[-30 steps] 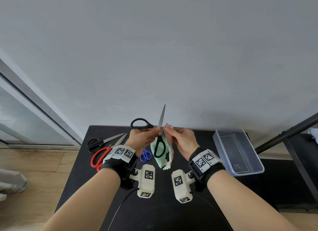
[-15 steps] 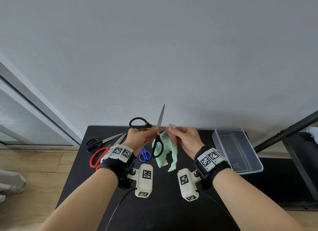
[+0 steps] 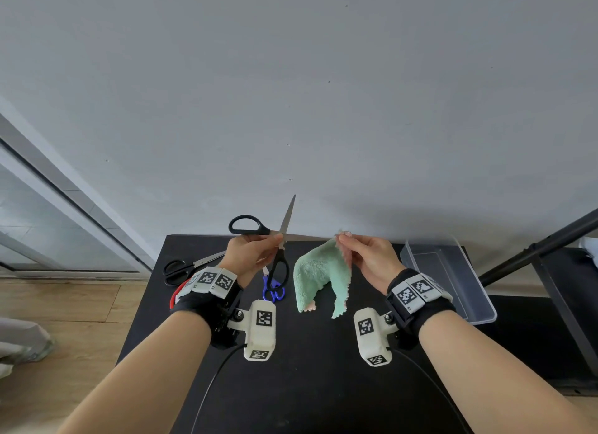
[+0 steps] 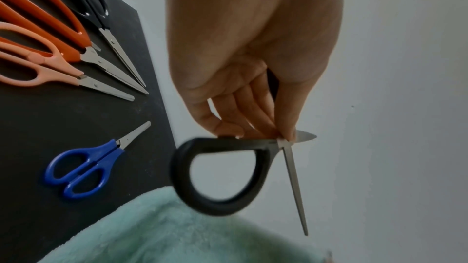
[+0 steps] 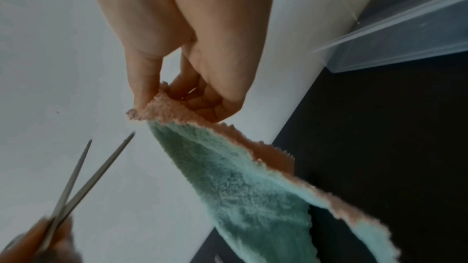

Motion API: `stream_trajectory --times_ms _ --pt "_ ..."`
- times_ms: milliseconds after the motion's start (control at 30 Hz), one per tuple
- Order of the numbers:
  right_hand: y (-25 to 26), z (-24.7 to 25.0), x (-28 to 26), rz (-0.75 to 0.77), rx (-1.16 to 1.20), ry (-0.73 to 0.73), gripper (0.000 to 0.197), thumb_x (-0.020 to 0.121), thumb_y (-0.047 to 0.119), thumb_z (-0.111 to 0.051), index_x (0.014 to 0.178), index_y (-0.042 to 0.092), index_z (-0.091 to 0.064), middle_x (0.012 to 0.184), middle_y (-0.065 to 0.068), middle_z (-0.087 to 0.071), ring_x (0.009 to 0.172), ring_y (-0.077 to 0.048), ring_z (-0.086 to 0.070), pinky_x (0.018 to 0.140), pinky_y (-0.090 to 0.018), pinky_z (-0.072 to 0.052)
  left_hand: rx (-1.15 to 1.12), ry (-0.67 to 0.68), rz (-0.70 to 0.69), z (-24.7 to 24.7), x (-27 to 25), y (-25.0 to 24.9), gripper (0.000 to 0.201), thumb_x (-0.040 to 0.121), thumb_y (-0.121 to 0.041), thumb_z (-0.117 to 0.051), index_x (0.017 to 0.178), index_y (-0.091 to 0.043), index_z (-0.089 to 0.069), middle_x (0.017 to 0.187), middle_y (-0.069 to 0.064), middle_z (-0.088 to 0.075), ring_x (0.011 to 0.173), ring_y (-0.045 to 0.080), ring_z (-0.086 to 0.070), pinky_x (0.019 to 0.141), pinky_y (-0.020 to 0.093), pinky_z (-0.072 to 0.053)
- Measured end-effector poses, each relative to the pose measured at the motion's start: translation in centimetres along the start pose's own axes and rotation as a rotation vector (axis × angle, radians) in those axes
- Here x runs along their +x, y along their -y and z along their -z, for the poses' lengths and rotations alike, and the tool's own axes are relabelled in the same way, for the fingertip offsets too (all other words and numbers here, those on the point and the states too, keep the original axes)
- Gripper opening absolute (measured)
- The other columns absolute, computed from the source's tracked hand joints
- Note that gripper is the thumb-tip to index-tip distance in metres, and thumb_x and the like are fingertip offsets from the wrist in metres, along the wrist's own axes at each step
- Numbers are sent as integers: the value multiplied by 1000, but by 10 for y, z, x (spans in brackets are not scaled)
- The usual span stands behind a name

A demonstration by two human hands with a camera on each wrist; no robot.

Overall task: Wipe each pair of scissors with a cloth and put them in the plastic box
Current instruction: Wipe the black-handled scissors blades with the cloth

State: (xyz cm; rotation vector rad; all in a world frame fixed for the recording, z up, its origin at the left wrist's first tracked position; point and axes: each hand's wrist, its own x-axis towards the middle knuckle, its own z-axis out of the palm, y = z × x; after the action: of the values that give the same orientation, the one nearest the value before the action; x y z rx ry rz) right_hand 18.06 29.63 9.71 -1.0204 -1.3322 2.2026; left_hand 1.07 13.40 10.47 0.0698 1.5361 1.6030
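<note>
Held the black-handled scissors aloft over the far middle of the bench in the left hand, grip clamped on the pivot between thumb and fingertips, blades splayed wide, one pointing up and far, the other aimed right. Pinched the green cloth by its top corner in the right hand, grip closed on the fabric, the rest hanging loose just right of the scissors and close to the right-pointing tip; could not tell whether touching. Risked most from those bared edges: could nick a finger if wiped toward an edge rather than along the flat, or snag the pile on a tip. Risked also a slip, with only a fingertip pinch at the pivot and both handle loops free to swing shut or drop onto the bench. Could miss a blade face if dabbed with so small a fold. Found the clear plastic box at the right of the bench, lid off, holding nothing visible, so probably no pair stowed yet. Left lying at the left of the bench: blue scissors, orange scissors, pink scissors and a second black pair. Might jam in the box later if laid in with blades open.
</note>
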Motion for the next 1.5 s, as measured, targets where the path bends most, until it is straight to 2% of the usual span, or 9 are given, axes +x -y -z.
stream_trajectory --times_ms 267,433,567,733,867,1067,1133,1333,1500 --pt "22 16 9 40 -331 48 7 85 3 -65 91 2 -67 81 -5 -69 71 -9 -66 71 -18 -54 414 126 39 9 -6 -6 16 82 -10 -71 96 -2 -71 76 8 -64 53 8 -48 51 15 -37" --pt "38 12 19 115 -690 130 19 84 13 -70 100 2 -69 87 -6 -69 83 -18 -64 91 -36 -52 725 202 -1 5 -9 -16 14 79 -20 -75 89 -10 -76 62 -8 -62 50 3 -43 51 12 -35" --pt "48 -5 18 158 -935 293 23 82 19 -72 102 6 -69 96 -6 -69 92 -19 -64 93 -31 -49 905 281 -34 -3 -10 -22 10 78 -23 -77 83 -14 -77 59 -12 -61 55 0 -49 57 9 -39" --pt "50 -28 13 85 -1027 482 17 82 21 -72 96 11 -69 90 -2 -68 87 -14 -63 89 -30 -50 978 303 -52 -9 -9 -25 17 76 -24 -78 86 -10 -78 71 1 -61 66 8 -50 61 12 -41" --pt "53 -40 9 19 -1127 595 13 84 24 -71 94 17 -70 85 8 -68 79 0 -59 82 -16 -42 997 312 -62 -10 -9 -25 13 76 -23 -78 84 -13 -77 68 -4 -63 66 5 -53 62 10 -42" --pt "46 -47 11 -51 -1190 656 16 88 32 -65 94 19 -73 91 6 -71 92 -11 -63 95 -25 -45 989 306 -84 -10 -7 -24 8 77 -20 -78 78 -13 -75 55 -17 -62 57 -4 -54 58 5 -41" --pt "45 -51 10 -99 -1135 623 31 92 35 -59 96 7 -72 91 -2 -72 87 -14 -65 91 -25 -50 990 306 -85 -10 -7 -23 11 77 -19 -78 81 -10 -76 55 -16 -62 55 -4 -53 57 4 -41" --pt "44 -55 10 -195 -985 496 20 88 -1 -53 101 -7 -67 77 -7 -64 74 -16 -58 78 -27 -49 963 294 -85 -9 -6 -20 10 76 -22 -78 80 -13 -76 63 -10 -64 62 2 -54 60 7 -42" --pt "42 -50 5 -147 -1104 662 32 87 9 -61 62 26 -71 64 7 -64 63 -7 -51 65 -19 -39 974 296 -115 -11 -7 -20 20 78 -21 -77 89 -4 -76 67 -7 -63 62 1 -53 56 3 -40"
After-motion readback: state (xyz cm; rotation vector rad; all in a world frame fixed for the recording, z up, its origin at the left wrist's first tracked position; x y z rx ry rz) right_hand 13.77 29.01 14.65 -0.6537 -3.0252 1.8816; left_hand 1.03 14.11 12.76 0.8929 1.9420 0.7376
